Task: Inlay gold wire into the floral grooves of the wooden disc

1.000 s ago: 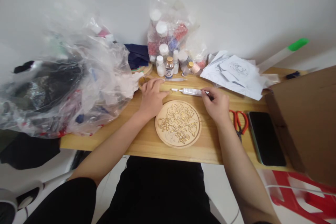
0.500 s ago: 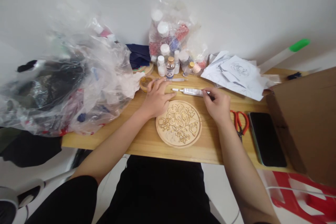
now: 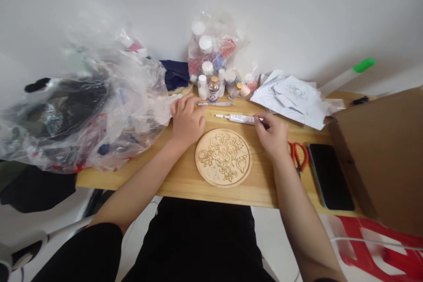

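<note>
A pale round wooden board (image 3: pixel 224 157) lies in front of me, bearing a flower pattern outlined in gold; part of the lower left outline has no gold. My left hand (image 3: pixel 188 120) reaches over the tabletop beyond the board's upper left, palm down, fingers apart and bent; whatever lies beneath it is hidden. The thumb and fingers of my right hand (image 3: pixel 272 135) are closed at the tail end of a white glue tube (image 3: pixel 241 118), which lies flat with its nozzle pointing left. A thin strand runs between the board's right side and my right hand.
A pen (image 3: pixel 216 104) lies before small bottles (image 3: pixel 213 90) and bagged jars (image 3: pixel 206 44). Plastic bags (image 3: pixel 132 92) crowd the left; drawn papers (image 3: pixel 292 97) lie back right. Red-handled pliers (image 3: pixel 300 156), a phone (image 3: pixel 330 176) and a cardboard box (image 3: pixel 380 154) stand along the right.
My left hand has moved left, away from the tube's nozzle, and now covers the round amber container seen before. The right hand, tube and board stay put; the view shifts slightly.
</note>
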{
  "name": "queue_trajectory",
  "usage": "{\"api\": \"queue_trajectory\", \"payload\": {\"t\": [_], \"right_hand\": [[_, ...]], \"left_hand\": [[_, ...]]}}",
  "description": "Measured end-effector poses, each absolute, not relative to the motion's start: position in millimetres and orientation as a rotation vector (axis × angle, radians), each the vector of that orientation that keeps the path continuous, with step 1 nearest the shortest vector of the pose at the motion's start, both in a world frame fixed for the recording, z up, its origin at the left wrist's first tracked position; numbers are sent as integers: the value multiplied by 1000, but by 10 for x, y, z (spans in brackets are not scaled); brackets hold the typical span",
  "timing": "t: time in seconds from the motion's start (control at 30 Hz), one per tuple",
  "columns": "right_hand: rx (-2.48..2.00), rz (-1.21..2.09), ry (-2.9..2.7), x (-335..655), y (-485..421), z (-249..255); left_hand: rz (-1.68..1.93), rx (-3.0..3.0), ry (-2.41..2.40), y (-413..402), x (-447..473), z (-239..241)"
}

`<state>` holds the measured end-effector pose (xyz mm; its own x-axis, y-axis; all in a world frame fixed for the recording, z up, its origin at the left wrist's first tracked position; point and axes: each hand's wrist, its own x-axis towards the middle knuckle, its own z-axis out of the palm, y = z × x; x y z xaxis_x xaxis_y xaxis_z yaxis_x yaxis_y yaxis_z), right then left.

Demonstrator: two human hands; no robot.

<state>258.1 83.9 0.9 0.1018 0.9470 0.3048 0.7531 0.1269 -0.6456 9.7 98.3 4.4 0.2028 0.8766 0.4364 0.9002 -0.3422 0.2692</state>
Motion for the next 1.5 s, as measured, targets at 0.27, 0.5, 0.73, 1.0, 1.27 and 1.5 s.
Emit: {"api": "queue_trajectory", "payload": {"t": [0.27,0.5,0.73,1.0,1.27,1.5], "right_hand": [[-1602,752,-1943,2693,770,224],[-1548,1008,-2249,2782,444,455],[-1680,778,-2191,2769,201,304],[-1624,682,-2016,2614,-609,319],[-1358,935,-1889,1855,-1596,266],[-1352,1023,-1823,1712,-1643,246]], "left_hand": [[-894,-2437,-1878,990,70,146],[-566,-2752,-1865,562,-79,553],[-388,-3117,-1890,-299,-263,589],[-683,-3346,-1917,-986,-463,506],[-1229,-3502,-1807,-1240,-97,325],[-1477,-3512,-1742,-1213,-12,344]]}}
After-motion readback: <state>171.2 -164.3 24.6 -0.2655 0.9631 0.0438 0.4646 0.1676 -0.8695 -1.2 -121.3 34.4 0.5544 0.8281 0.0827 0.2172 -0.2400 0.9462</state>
